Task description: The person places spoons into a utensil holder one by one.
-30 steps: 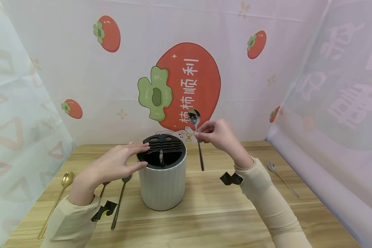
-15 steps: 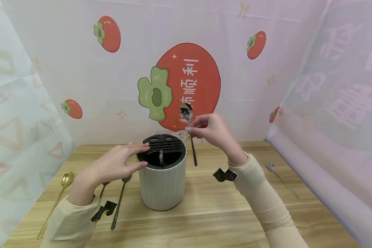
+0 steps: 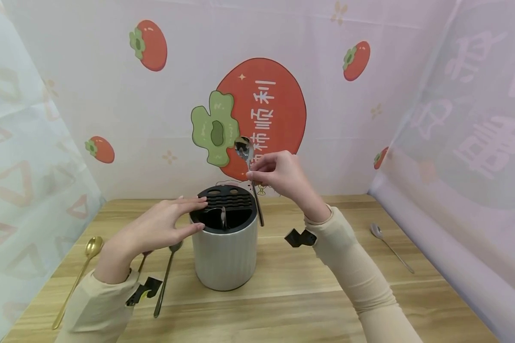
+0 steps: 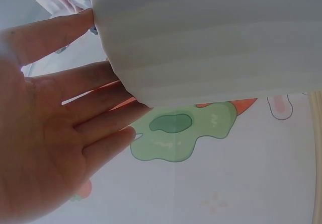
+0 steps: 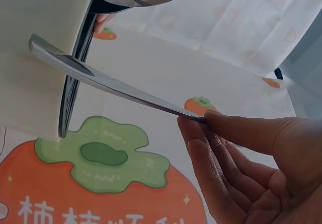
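Note:
A white ribbed utensil holder [image 3: 225, 262] with a black slotted top stands upright on the table. My left hand [image 3: 160, 224] rests its fingertips and thumb on the holder's rim, fingers straight and spread. One spoon [image 3: 223, 219] sits in the front compartment, its bowl showing above the opening. With thumb and fingertips my right hand [image 3: 283, 174] pinches a silver spoon [image 3: 242, 147] near the neck, bowl up. Its handle slants down and right, overlapping the holder's right rim. In the right wrist view the handle [image 5: 126, 89] crosses in front of the holder.
A gold spoon [image 3: 93, 247] lies at the table's left. Closer to the holder is a dark spoon [image 3: 165, 281], with another utensil [image 3: 143, 261] partly hidden by the left wrist. At the right lies a silver spoon [image 3: 390, 248]. Persimmon-printed cloth hangs behind the table [image 3: 300, 305].
My right hand has moved left and slightly up with the spoon, bringing it from right of the holder to its right rim. The left hand stays on the rim.

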`<state>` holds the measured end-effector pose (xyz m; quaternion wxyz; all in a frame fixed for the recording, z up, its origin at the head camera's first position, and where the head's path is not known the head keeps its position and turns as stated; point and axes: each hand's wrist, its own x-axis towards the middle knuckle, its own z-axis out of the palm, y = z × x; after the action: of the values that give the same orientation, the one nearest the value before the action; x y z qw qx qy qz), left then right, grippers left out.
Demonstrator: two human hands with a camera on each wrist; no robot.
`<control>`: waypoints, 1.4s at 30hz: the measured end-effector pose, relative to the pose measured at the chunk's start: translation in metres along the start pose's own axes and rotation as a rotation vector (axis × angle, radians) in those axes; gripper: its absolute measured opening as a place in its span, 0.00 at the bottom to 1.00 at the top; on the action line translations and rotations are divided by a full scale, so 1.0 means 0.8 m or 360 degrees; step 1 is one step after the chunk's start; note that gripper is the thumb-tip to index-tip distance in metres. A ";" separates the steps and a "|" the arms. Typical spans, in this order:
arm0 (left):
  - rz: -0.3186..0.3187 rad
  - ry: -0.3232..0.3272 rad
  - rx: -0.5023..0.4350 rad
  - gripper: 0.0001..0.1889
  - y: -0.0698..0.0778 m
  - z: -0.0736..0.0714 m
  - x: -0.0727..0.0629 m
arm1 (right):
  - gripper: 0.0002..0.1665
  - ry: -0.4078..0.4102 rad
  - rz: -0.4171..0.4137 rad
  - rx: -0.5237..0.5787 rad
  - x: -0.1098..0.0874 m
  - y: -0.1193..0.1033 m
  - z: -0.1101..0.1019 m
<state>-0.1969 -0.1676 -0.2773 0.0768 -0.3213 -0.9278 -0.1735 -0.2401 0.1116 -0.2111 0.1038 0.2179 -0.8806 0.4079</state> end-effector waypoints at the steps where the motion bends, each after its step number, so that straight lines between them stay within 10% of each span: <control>1: -0.0001 -0.0002 0.0002 0.27 0.000 0.000 0.000 | 0.07 0.0005 0.0000 0.0010 0.001 -0.001 0.001; 42: 0.0043 0.0011 -0.0016 0.28 0.000 -0.002 -0.001 | 0.07 0.0144 -0.0111 0.0165 0.002 -0.003 0.018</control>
<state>-0.1963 -0.1689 -0.2765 0.0807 -0.3335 -0.9222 -0.1782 -0.2402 0.0986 -0.2180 0.1461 0.2349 -0.8445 0.4585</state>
